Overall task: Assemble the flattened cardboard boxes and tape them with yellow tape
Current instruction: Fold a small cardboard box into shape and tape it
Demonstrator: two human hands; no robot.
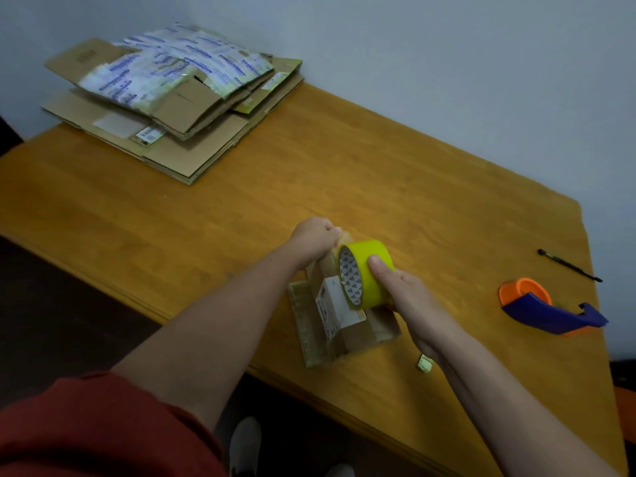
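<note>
Several flattened cardboard boxes (172,108) are stacked at the far-left corner of the wooden table (378,166), by the wall. Top ones are wrapped in white tape w/ blue print, lower ones are plain brown w/ shipping labels. Stack is well apart from the work area.

Red sleeve (86,432) bottom-left, on the left arm. White shoe (244,445) on the dark floor below the table edge, btwn the arms.

Left hand (311,237): fingers curled, gripping the far end of the small cardboard box (344,325). Can't tell if it also pinches a tape end, since the fingertips are hidden.

Box sits near the front table edge, center-right. One flap lies flat on the table on its left side, white label (332,304) on top.

Yellow tape roll (370,273) stands on edge on top of the box, touching it, core facing the camera, printed cardboard liner visible.

Right hand (409,297): thumb pressed on the roll's outer face, rest of the fingers wrapped round the far side, mostly hidden. Roll is held firm.

Small yellow tape scrap (425,364) on the table just beside the right wrist.

Further right, near the table's right edge: orange/blue tape dispenser (547,304), lying apart from the box, no hand on it. Black pen (569,265) just behind it, not touching.
</note>
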